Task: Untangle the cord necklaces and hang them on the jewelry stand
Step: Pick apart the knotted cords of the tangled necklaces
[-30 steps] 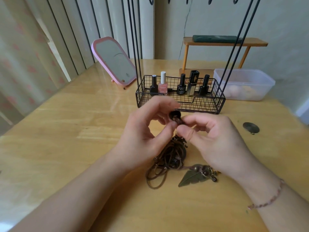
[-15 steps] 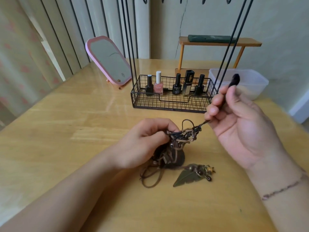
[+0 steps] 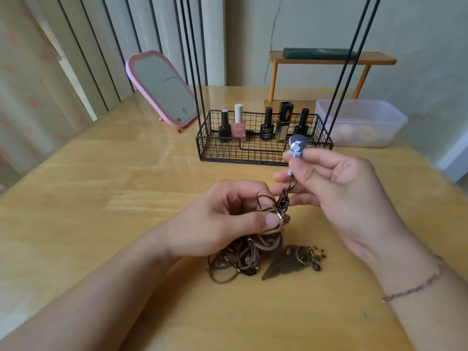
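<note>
Your left hand (image 3: 225, 219): thumb and curled fingers pinch a metal clasp and brown cord at the top of the tangle, holding it just above the table.
Your right hand (image 3: 336, 188): fingers curled, thumb and forefinger gripping the dark cord just under a small dark pendant (image 3: 296, 146) with a pale printed figure; the pendant stands up above your fingertips. A thin bracelet (image 3: 415, 287) sits on that wrist.
Cord necklaces (image 3: 243, 254): still one knotted brown bundle, lying on the wooden table (image 3: 101, 198) under and just in front of your left hand, with one strand running up to your right hand.
Leaf pendant (image 3: 283, 267): bronze, flat on the table just right of the bundle, with a cluster of small charms (image 3: 314, 257) touching it; what those charms are is hard to make out.
Jewelry stand (image 3: 263, 145): black wire basket base beyond your hands, thin black rods rising from both ends out of the top of the view; no necklace hangs on the visible part.
In the basket: nail polish bottles (image 3: 238, 122) standing in a row.
Behind: a pink-framed mirror (image 3: 162, 89) at left, a clear plastic tub (image 3: 359, 122) at right, a small wooden shelf (image 3: 329, 62) at the wall.
</note>
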`<state>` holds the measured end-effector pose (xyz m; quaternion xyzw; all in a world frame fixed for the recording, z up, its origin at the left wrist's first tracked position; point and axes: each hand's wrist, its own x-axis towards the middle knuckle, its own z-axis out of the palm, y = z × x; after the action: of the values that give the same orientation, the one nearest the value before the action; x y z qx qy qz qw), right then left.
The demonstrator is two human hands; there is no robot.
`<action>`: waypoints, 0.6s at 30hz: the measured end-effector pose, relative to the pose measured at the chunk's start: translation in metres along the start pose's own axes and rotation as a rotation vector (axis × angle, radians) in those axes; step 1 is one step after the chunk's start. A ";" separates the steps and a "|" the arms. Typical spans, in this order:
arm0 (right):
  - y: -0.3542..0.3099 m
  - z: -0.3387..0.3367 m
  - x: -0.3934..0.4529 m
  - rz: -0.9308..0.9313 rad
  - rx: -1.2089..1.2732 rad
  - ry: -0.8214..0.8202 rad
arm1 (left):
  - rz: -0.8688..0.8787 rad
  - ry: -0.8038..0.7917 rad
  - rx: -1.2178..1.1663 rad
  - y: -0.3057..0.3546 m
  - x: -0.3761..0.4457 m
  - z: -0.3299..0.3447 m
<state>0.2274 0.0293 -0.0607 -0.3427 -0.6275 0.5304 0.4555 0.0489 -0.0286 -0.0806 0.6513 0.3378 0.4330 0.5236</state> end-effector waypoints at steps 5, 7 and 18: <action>0.006 -0.002 0.000 0.058 -0.198 -0.117 | 0.057 0.017 -0.072 -0.002 0.001 -0.002; 0.009 -0.004 0.001 0.038 -0.323 -0.113 | 0.065 0.029 -0.083 -0.003 0.002 -0.003; -0.004 -0.006 -0.009 -0.394 -0.263 -0.056 | 0.087 0.164 -0.036 -0.005 0.004 -0.003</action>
<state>0.2367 0.0223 -0.0589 -0.2553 -0.7582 0.3545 0.4841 0.0474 -0.0228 -0.0846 0.6183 0.3433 0.5131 0.4864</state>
